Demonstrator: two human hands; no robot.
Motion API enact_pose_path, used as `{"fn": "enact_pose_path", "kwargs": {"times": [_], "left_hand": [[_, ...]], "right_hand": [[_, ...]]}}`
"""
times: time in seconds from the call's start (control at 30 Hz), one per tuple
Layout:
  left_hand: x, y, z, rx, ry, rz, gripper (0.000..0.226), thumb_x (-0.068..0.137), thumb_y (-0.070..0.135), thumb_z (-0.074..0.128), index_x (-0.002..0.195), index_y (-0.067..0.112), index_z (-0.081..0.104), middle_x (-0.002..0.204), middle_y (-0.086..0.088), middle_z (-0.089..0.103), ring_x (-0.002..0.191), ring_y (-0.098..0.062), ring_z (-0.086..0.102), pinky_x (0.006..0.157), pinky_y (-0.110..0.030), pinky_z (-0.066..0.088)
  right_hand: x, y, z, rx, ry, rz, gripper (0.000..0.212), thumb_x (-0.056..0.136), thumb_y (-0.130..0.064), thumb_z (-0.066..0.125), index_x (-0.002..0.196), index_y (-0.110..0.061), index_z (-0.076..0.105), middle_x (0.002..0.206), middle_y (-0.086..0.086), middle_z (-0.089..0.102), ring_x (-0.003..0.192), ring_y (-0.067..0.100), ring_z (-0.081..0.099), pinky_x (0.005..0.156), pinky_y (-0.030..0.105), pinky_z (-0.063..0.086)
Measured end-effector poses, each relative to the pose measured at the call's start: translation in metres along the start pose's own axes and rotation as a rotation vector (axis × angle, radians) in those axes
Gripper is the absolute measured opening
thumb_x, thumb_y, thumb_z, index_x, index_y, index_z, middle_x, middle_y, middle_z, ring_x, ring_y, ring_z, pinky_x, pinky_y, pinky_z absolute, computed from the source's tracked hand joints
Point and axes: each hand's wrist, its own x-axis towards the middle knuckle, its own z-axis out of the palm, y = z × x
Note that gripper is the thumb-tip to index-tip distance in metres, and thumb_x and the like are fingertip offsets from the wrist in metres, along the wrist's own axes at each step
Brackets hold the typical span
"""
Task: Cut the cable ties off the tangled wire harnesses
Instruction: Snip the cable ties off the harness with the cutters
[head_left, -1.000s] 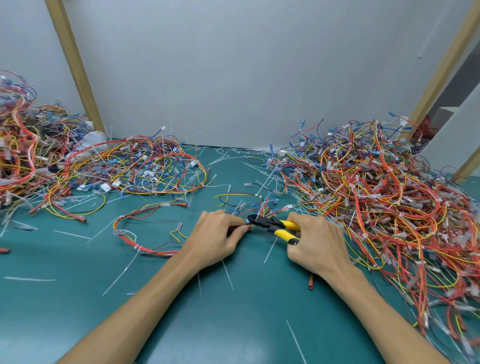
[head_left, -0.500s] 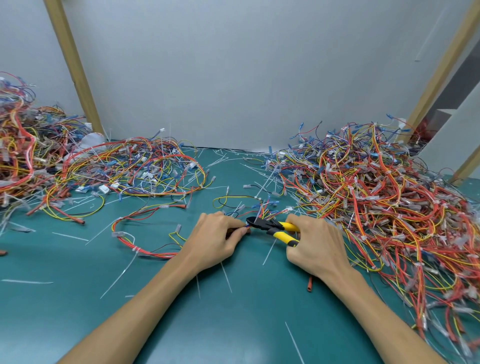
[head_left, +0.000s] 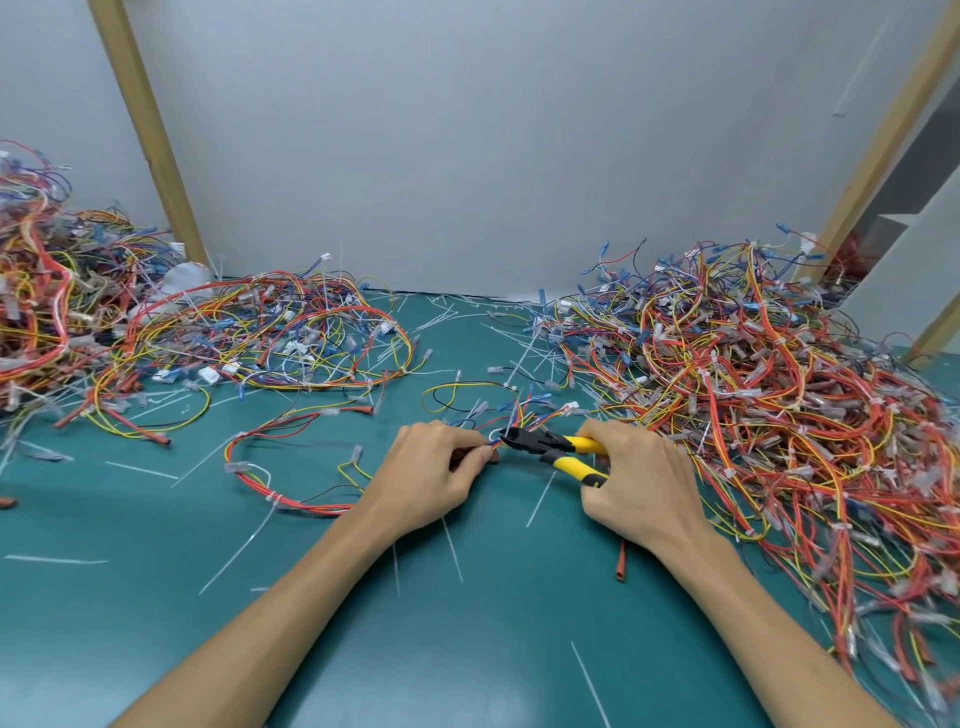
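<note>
Where both hands meet near the middle of the green counter (head_left: 467, 649), the entries run as follows.

Cutters (head_left: 540, 446), black head, yellow handles: the long axis lies low over the counter. The nose points to 10 o'clock toward the left hand, and the handles trail to 4 o'clock. The two handles stand slightly apart. Whether the blades have met is hard to tell at this size.

Right hand (head_left: 639, 483): fingers curled round both handles.

Left hand (head_left: 431, 478): fingers and thumb pinched together on a bundle of the wire harness (head_left: 298, 505), right at the cutter nose. A small white loop, apparently a cable tie (head_left: 493, 433), sits on the bundle between fingertips and blades.

Wire harness: red, yellow and blue leads. One loop runs out from the left hand to 9 o'clock, flat on the counter. Short ends fan to 12 o'clock.

Large wire pile (head_left: 753, 389): 3 o'clock, just beside the right hand.

Flatter wire pile (head_left: 270, 332): 10 o'clock, well apart from the hands.

Third heap (head_left: 36, 312): left edge, 9 o'clock.

Cut white ties (head_left: 452, 551): scattered across the counter.

Red tube piece (head_left: 621, 564): near the right wrist.
</note>
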Motion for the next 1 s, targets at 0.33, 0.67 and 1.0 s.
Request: {"fn": "enact_pose_path", "kwargs": {"times": [0.33, 0.67, 1.0], "left_hand": [[-0.0005, -0.0011, 0.0005, -0.019, -0.008, 0.009, 0.023, 0.098, 0.028, 0.054, 0.096, 0.024, 0.076, 0.066, -0.008, 0.062, 0.068, -0.028, 0.049, 0.063, -0.034, 0.037], [-0.0002, -0.0021, 0.0009, -0.015, -0.006, 0.019, 0.023, 0.097, 0.029, 0.054, 0.093, 0.023, 0.076, 0.063, -0.007, 0.059, 0.066, -0.026, 0.047, 0.059, -0.031, 0.029], [0.0008, -0.0023, 0.0003, -0.011, -0.005, 0.038, 0.023, 0.097, 0.029, 0.054, 0.093, 0.023, 0.075, 0.065, -0.006, 0.062, 0.07, -0.028, 0.05, 0.063, -0.033, 0.035]], "right_hand": [[0.0005, -0.003, -0.0021, -0.034, -0.026, 0.005, 0.023, 0.067, -0.027, 0.065, 0.079, -0.027, 0.046, 0.066, -0.007, 0.049, 0.062, 0.021, 0.041, 0.049, 0.026, 0.018], [0.0008, -0.0028, -0.0019, -0.037, -0.064, 0.02, 0.02, 0.067, -0.027, 0.063, 0.076, -0.023, 0.045, 0.059, -0.004, 0.046, 0.057, 0.021, 0.04, 0.048, 0.027, 0.02], [0.0023, 0.0001, 0.0008, -0.017, -0.075, 0.013, 0.021, 0.066, -0.025, 0.062, 0.074, -0.023, 0.042, 0.059, -0.003, 0.046, 0.06, 0.023, 0.044, 0.048, 0.025, 0.022]]}}
